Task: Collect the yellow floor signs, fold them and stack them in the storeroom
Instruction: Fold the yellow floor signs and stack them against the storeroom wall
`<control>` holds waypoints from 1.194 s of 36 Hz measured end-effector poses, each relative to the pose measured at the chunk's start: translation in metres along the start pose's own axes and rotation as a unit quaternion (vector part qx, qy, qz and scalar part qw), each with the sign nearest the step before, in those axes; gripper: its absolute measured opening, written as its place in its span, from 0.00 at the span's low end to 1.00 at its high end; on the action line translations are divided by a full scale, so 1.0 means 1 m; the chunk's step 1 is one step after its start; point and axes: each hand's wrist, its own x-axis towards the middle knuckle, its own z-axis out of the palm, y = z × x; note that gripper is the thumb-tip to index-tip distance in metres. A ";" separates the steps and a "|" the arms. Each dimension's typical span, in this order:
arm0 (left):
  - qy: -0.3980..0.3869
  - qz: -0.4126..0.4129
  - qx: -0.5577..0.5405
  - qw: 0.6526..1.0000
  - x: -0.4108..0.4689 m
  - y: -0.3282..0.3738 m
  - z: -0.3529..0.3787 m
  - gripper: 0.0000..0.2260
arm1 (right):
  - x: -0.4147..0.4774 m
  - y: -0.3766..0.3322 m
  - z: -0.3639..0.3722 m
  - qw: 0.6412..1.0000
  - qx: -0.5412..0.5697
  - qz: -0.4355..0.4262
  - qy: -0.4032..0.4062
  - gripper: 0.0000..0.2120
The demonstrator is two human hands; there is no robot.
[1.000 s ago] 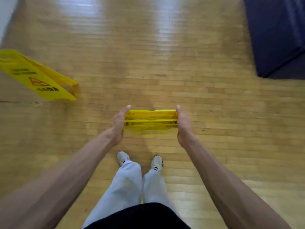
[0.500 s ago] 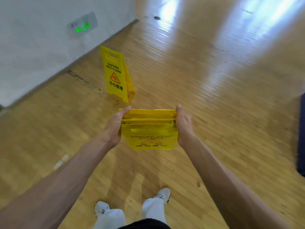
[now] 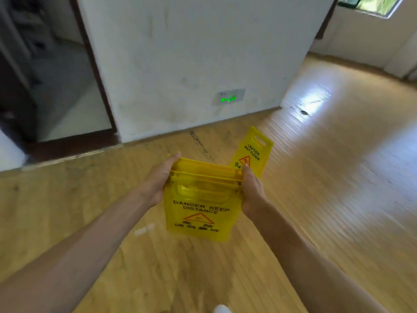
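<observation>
My left fingers (image 3: 174, 157) are clamped on the left edge of a stack of folded yellow plastic floor signs (image 3: 200, 213). The thumb lies along the upper corner and the rest go behind the panels, where I cannot see them. My right fingers (image 3: 245, 169) clamp the opposite edge in the same way, thumb up at the top corner. The left hand (image 3: 158, 184) and right hand (image 3: 251, 193) squeeze the stack between them at centre frame, in the air above the floor, with both bare forearms running in from the bottom corners.

The stack hangs with its handle end up. I see several panel tops layered one behind another, and the front face reads "DANGER KEEP DISTANCE" over a red warning triangle and blurred characters.

Just behind my right thumb, a second yellow A-frame plastic floor sign (image 3: 253, 152) stands opened on the light wooden plank floor (image 3: 338, 199). Its lower part is hidden by the stack, and its face reads "CAUTION WET FLOOR".

Above it, a scuffed white wall (image 3: 191, 53) carries a small grey plate with green lights (image 3: 229, 98) low down. A dark-framed doorway (image 3: 56, 82) opens at upper left, a window (image 3: 372, 5) sits in the upper right corner, and the tip of a white shoe (image 3: 222, 309) shows at the bottom edge.
</observation>
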 end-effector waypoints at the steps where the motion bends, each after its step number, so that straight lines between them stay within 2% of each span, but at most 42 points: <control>1: 0.019 0.000 -0.005 1.000 -0.001 0.007 -0.017 0.12 | -0.004 -0.003 0.020 1.000 -0.010 0.000 -0.012 0.38; 4: 0.085 -0.001 -0.021 0.996 -0.004 0.026 -0.069 0.11 | -0.013 -0.008 0.083 0.998 -0.042 -0.004 -0.053 0.32; 8: 0.141 -0.022 -0.065 0.988 -0.013 0.042 -0.129 0.11 | -0.016 -0.005 0.159 0.986 -0.088 -0.016 -0.138 0.17; 10: 0.160 -0.026 -0.091 0.983 -0.014 0.046 -0.161 0.12 | -0.014 0.001 0.198 0.977 -0.113 -0.005 -0.180 0.18; 13: 0.214 -0.035 -0.135 0.967 -0.013 0.053 -0.204 0.12 | -0.008 0.010 0.254 0.963 -0.138 0.017 -0.230 0.31; 14: 0.227 -0.032 -0.140 0.963 -0.010 0.057 -0.217 0.11 | -0.006 0.012 0.273 0.958 -0.144 0.026 -0.246 0.31; 17: 0.290 -0.019 -0.126 0.948 0.003 0.074 -0.251 0.09 | -0.002 0.013 0.327 0.943 -0.159 0.034 -0.289 0.20; 21: 0.337 -0.002 -0.136 0.932 0.034 0.101 -0.302 0.10 | 0.021 0.015 0.401 0.925 -0.162 0.064 -0.337 0.17; 26: 0.391 -0.028 -0.119 0.912 0.081 0.139 -0.343 0.12 | 0.054 0.003 0.476 0.915 -0.173 0.112 -0.347 0.16; 32: 0.431 -0.038 -0.149 0.889 0.126 0.166 -0.388 0.12 | 0.084 -0.007 0.556 0.900 -0.198 0.126 -0.367 0.21; 36: 0.449 -0.031 -0.175 0.876 0.157 0.185 -0.418 0.12 | 0.098 -0.021 0.603 0.902 -0.205 0.110 -0.363 0.19; 39: 0.439 -0.014 -0.180 0.880 0.180 0.201 -0.438 0.13 | 0.112 -0.032 0.639 0.897 -0.213 0.106 -0.373 0.27; 43: 0.434 -0.008 -0.208 0.877 0.213 0.223 -0.477 0.13 | 0.131 -0.049 0.698 0.898 -0.222 0.084 -0.370 0.13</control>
